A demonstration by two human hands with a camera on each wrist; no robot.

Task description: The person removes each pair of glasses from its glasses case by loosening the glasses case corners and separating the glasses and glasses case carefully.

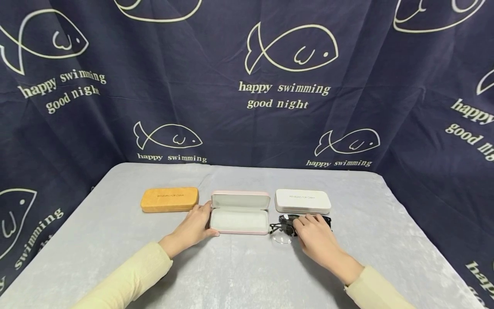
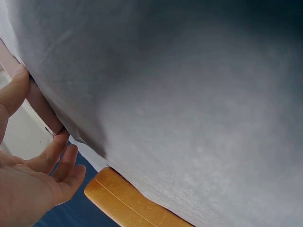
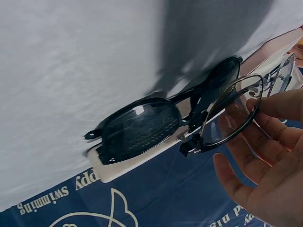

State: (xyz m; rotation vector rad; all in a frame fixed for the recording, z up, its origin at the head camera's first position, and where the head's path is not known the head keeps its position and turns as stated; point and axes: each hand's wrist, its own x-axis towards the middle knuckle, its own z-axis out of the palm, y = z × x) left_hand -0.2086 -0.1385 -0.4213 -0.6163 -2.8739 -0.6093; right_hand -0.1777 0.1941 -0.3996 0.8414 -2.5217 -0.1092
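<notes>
Steadying the open pink case (image 1: 240,213) with a flat left hand (image 1: 194,226) while closing right hand (image 1: 314,234) fingers around clear-lensed glasses (image 1: 281,234) beside sunglasses (image 3: 137,127), likely needing a lift toward the case next.

The counter (image 1: 239,274) wears a soft grey cloth with a faint velvety sheen. At 12 o'clock the open case (image 1: 240,213) looks smooth, matt pink; the orange case (image 1: 170,199) looks grainy, cork-like. The glasses (image 3: 227,113) show thin glossy metal rims

left hand (image 1: 194,227) flat, right hand (image 1: 314,238) (apparently) curled
</notes>
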